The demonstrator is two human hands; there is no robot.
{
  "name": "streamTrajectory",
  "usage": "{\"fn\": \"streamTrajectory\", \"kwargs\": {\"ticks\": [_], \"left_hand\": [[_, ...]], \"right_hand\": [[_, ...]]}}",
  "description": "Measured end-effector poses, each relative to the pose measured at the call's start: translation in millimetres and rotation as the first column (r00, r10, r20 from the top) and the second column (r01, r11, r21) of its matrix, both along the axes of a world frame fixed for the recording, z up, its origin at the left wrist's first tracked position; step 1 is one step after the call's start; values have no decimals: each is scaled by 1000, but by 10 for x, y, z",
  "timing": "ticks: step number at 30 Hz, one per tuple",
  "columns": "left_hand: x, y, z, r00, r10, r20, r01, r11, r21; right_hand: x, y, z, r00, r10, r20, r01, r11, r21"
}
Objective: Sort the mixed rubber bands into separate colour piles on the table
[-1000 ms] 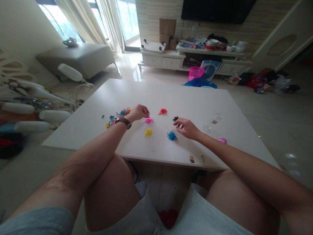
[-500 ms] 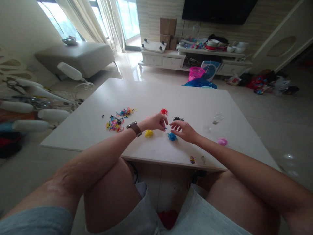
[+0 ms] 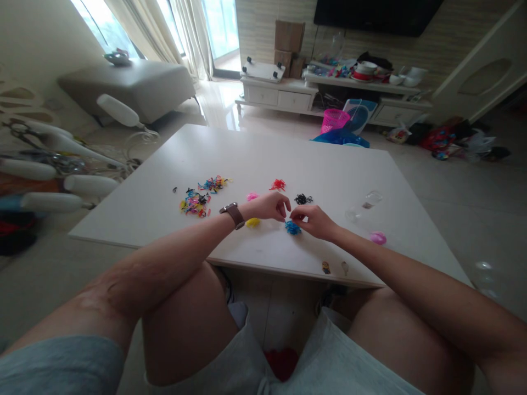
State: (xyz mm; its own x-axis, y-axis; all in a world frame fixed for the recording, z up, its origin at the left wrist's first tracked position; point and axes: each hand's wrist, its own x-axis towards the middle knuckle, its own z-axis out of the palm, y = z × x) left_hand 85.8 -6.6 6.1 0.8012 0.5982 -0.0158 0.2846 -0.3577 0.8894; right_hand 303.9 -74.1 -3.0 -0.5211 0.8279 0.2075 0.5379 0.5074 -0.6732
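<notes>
My left hand (image 3: 272, 206), with a watch on its wrist, is over the middle of the table, fingers bent down and closed; whatever is in them is too small to make out. Facing it, my right hand (image 3: 313, 220) has thumb and fingertips drawn together in a pinch, its content also unclear. Just under the fingertips lies a pile of small blue rubber bands (image 3: 293, 227). Around the hands are piles of yellow bands (image 3: 252, 223), pink bands (image 3: 252, 196), red bands (image 3: 278, 185) and black bands (image 3: 303, 199).
Mixed-colour bands (image 3: 194, 203) lie in two heaps on the left of the white table (image 3: 230, 151). To the right are a clear plastic container (image 3: 373, 199) and a pink item (image 3: 377, 237). A small yellow figure (image 3: 326, 267) lies near the front edge.
My right hand's spread fingers have closed into a pinch and come close to the left. My left hand no longer visibly shows the small blue piece. The view has shifted slightly.
</notes>
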Motion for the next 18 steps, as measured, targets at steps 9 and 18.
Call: {"fn": "streamTrajectory", "kwargs": {"ticks": [9, 18], "left_hand": [[-213, 147, -26, 989, 102, -104, -91, 991, 103], [-529, 268, 65, 952, 273, -140, -255, 958, 133]], "right_hand": [[134, 53, -86, 993, -11, 118, 12, 1000, -5], [87, 3, -192, 965, 142, 222, -148, 989, 12]]}}
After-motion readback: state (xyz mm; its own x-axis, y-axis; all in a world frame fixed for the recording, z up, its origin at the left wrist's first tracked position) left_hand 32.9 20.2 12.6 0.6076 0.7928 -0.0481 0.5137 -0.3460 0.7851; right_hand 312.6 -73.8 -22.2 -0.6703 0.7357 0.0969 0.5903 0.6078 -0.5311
